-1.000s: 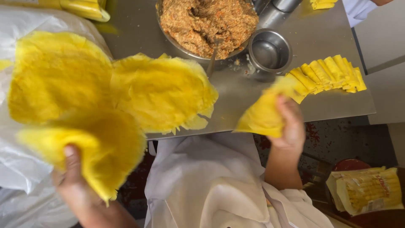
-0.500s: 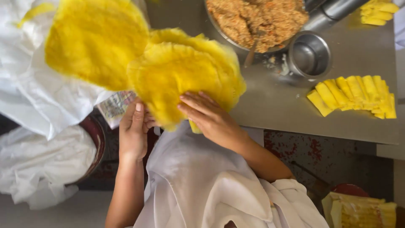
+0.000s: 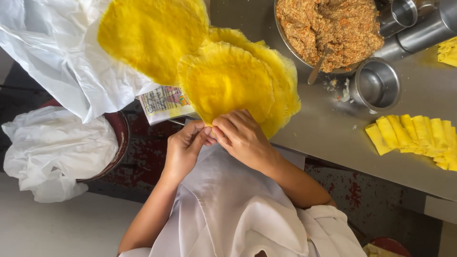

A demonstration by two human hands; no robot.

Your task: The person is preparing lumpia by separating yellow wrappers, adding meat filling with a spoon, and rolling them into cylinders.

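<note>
Nearest, left hand (image 3: 183, 147) and right hand (image 3: 243, 135) side by side, fingertips touching, each grip pinched narrow on the near edge of the top yellow wrapper (image 3: 223, 81). Wrapper on a small stack at the steel bench (image 3: 328, 138) edge. Right: folded yellow rolls (image 3: 419, 133) in a row. Beyond: steel cup (image 3: 378, 85), bowl of minced filling (image 3: 328, 28). Far left, another yellow sheet on a white plastic bag (image 3: 47, 47).

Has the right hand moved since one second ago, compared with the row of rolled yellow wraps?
Yes. The right hand has left the rolled wraps and now meets the left hand at the thin yellow sheet.
</note>
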